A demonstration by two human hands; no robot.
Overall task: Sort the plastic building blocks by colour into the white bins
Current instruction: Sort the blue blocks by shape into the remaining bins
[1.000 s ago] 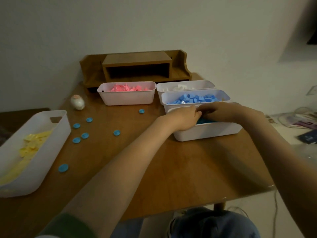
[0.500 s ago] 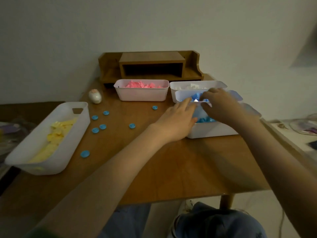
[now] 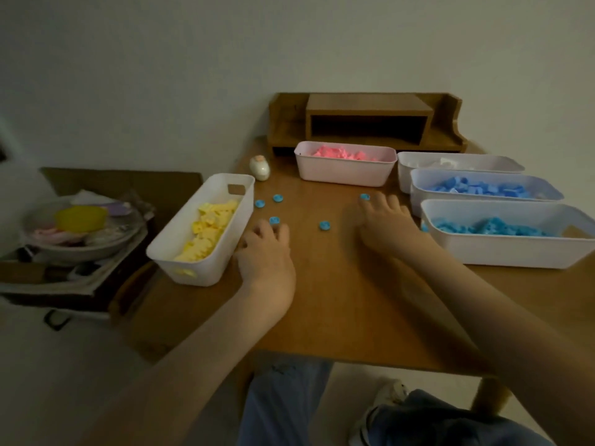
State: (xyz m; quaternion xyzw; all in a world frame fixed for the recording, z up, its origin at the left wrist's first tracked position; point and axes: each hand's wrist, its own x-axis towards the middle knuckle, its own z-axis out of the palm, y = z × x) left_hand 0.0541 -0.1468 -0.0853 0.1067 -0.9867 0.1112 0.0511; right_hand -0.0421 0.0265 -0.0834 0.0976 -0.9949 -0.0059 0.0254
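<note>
One big shift: on the surface (image 3: 338,310), away from the turquoise bin (image 3: 502,252), the right hand (image 3: 383,223) now lies flat and empty, the left hand (image 3: 267,252) is curled so its grip can't be told, both beside loose blue discs (image 3: 324,225), probably next to sort.
</note>
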